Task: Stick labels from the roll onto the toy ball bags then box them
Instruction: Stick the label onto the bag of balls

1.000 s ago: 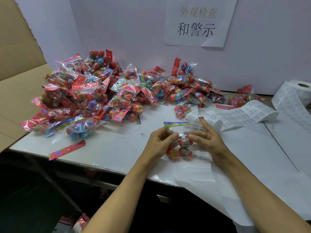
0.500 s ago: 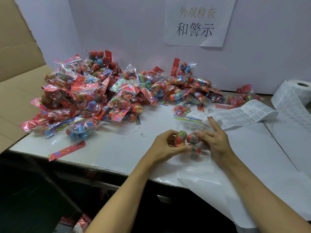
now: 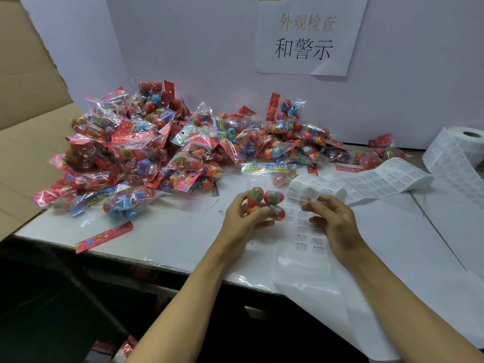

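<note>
Two hands: left (image 3: pixel 242 218) grips ball bag (image 3: pixel 265 203); right (image 3: pixel 334 218) apart.

Toy ball bag (image 3: pixel 264 203) in left grip (image 3: pixel 242 221), right grip (image 3: pixel 334 221) just beside, label strip (image 3: pixel 372 180) behind.

pile of toy ball bags (image 3: pixel 167 153) on surface (image 3: pixel 183 231), far left | label roll (image 3: pixel 461 150) right of pile, strip (image 3: pixel 372 179) running from it toward pile | held bag (image 3: pixel 264 203) in front of pile | cardboard box (image 3: pixel 23 121) left of pile | sign (image 3: pixel 306 35) behind pile
</note>
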`<state>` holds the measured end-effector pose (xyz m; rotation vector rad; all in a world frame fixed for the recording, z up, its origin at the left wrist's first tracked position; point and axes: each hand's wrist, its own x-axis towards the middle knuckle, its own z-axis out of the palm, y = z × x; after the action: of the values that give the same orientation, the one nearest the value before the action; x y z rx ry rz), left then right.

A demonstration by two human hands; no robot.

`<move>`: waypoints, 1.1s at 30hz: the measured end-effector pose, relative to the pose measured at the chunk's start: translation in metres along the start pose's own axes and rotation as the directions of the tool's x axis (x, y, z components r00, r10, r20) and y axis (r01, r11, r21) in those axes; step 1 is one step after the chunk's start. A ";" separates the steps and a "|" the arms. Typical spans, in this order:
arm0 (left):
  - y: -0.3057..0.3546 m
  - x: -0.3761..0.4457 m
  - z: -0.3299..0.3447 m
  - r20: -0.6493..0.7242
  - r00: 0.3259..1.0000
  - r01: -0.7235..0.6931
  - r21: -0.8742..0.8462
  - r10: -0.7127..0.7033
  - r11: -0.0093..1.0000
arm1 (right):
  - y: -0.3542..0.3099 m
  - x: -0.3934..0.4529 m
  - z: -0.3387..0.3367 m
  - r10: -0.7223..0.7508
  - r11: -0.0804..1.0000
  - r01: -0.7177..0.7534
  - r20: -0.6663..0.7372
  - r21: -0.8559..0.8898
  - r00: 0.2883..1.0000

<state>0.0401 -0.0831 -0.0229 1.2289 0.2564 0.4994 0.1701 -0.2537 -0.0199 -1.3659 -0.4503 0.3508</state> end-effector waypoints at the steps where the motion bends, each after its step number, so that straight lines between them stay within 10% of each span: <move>1: 0.000 0.000 0.001 0.003 1.000 -0.009 0.004 0.009 1.000 | 0.001 -0.001 0.000 -0.005 0.999 0.006 0.021 -0.040 1.000; 13: -0.001 -0.004 0.003 0.029 1.000 -0.013 0.204 0.007 0.979 | 0.004 -0.008 0.010 -0.049 0.931 0.149 0.288 -0.334 0.956; 33: 0.004 -0.010 0.008 0.095 0.979 -0.205 0.474 0.182 0.856 | 0.005 -0.008 0.009 -0.084 0.947 0.163 0.276 -0.277 0.957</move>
<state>0.0339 -0.0935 -0.0175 1.7674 0.2239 0.6007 0.1586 -0.2487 -0.0245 -1.5816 -0.8329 0.3703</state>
